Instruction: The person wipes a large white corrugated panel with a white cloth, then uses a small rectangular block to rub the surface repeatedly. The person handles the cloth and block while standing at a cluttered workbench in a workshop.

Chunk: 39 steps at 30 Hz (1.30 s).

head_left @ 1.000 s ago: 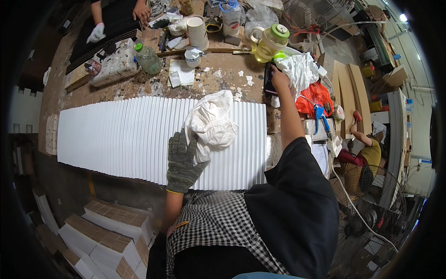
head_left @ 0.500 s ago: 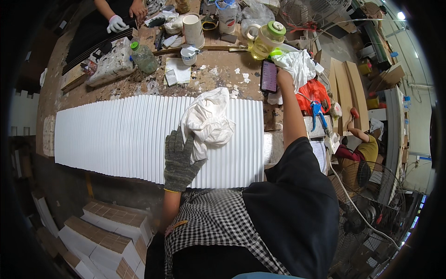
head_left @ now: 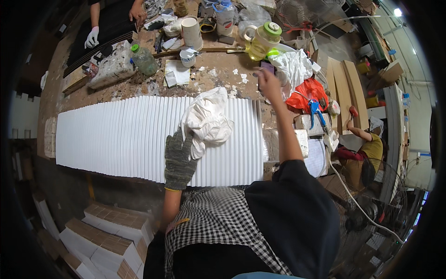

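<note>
My left hand (head_left: 180, 160), in a dark grey knit glove, rests on a row of white strips (head_left: 111, 139) laid side by side. A crumpled white cloth (head_left: 209, 118) is gripped at its thumb side, and folds hide some of the fingers. Bare, my right hand (head_left: 269, 85) hovers around the lower part of a dark phone (head_left: 268, 68), one finger stretched out and the others partly bent. Nothing shows in it; whether it touches the screen I cannot tell.
Behind the strips stand a green-lidded jar (head_left: 265, 41), a paper cup (head_left: 191, 33) and a plastic bottle (head_left: 145, 60). A red bag (head_left: 309, 95) and a blue air gun (head_left: 317, 114) lie right. A co-worker's gloved hand (head_left: 92, 38) works at far left; another person (head_left: 367, 146) is at right.
My right hand has come left from the phone's right edge to over its lower part, covering much of it. My left hand stays with the cloth. The co-worker's gloved hand has moved left.
</note>
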Available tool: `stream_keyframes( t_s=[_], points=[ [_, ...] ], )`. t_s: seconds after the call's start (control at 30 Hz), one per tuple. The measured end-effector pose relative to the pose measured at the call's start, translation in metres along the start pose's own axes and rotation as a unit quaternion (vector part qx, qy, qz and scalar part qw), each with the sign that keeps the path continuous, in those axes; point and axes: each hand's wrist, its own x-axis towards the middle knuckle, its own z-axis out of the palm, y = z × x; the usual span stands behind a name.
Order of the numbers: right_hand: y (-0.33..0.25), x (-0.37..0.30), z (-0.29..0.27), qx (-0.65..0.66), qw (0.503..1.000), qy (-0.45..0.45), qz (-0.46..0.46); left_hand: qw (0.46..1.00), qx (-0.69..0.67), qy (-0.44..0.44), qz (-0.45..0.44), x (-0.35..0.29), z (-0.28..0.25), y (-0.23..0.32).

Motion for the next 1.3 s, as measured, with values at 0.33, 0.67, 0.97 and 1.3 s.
stream_keyframes(
  t_s=[0.33, 0.67, 0.97, 1.3],
  points=[
    [-0.209, -0.181, -0.012, 0.084, 0.967, -0.22, -0.098, 0.916, -0.398, -0.007, 0.046, -0.037, -0.082, 0.018],
    [-0.165, -0.135, 0.111, -0.343, 0.891, -0.242, -0.175, 0.955, -0.227, 0.106, -0.158, -0.127, -0.094, -0.027],
    [-0.243, -0.068, 0.094, -0.201, 0.953, -0.193, -0.122, 0.966, -0.175, 0.079, -0.176, -0.203, -0.115, -0.02],
    [-0.198, -0.031, 0.171, -0.231, 0.939, -0.198, -0.159, 0.955, -0.15, 0.077, -0.243, -0.199, -0.14, 0.002]
  ],
)
